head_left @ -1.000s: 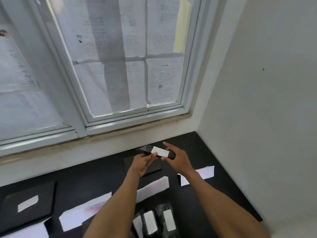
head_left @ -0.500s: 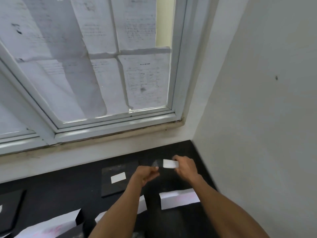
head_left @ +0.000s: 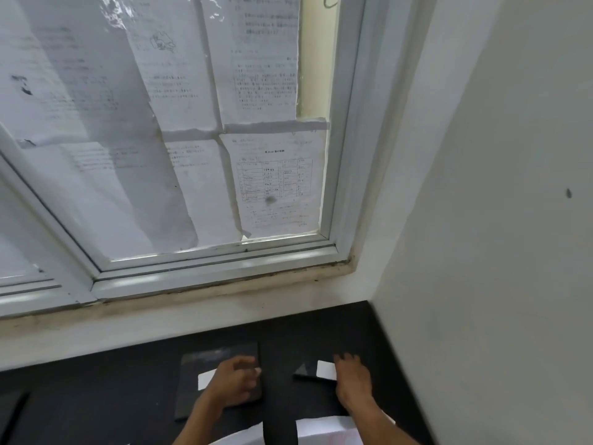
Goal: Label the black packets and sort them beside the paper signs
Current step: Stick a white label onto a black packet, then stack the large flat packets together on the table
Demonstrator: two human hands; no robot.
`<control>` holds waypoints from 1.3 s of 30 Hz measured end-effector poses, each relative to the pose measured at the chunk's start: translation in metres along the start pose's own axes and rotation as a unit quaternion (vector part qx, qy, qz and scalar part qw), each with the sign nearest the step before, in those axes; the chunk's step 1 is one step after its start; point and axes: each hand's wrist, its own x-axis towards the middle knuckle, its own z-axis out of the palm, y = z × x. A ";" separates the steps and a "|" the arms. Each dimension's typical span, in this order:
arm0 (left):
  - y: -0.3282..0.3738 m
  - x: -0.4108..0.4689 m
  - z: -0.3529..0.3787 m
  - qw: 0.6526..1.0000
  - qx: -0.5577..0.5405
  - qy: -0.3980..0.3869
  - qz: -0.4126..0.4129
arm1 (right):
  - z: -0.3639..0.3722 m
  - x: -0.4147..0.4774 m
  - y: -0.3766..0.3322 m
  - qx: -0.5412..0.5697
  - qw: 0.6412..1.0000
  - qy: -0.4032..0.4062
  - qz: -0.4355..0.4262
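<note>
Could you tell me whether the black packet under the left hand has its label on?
On: a white label shows on the black packet, partly covered by the left hand.
</note>
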 end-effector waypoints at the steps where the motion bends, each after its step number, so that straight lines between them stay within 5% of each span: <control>1: 0.000 -0.003 -0.005 1.000 0.006 0.006 0.004 | -0.004 -0.003 -0.004 0.003 1.000 0.004 0.004; 10: -0.003 -0.089 -0.075 0.997 0.020 0.024 0.073 | -0.041 -0.072 -0.087 0.089 0.991 0.095 -0.014; 16: -0.061 -0.154 -0.192 0.995 0.037 0.064 0.068 | -0.009 -0.149 -0.199 0.177 0.978 0.089 -0.064; 23: -0.164 -0.206 -0.297 0.958 0.174 0.224 0.051 | 0.070 -0.242 -0.310 0.295 0.951 0.058 -0.076; 31: -0.228 -0.211 -0.312 0.989 0.051 0.081 -0.115 | 0.140 -0.278 -0.353 0.308 0.951 -0.038 0.009; 39: -0.238 -0.206 -0.306 0.994 -0.045 0.060 -0.077 | 0.150 -0.291 -0.369 0.362 0.932 0.031 0.018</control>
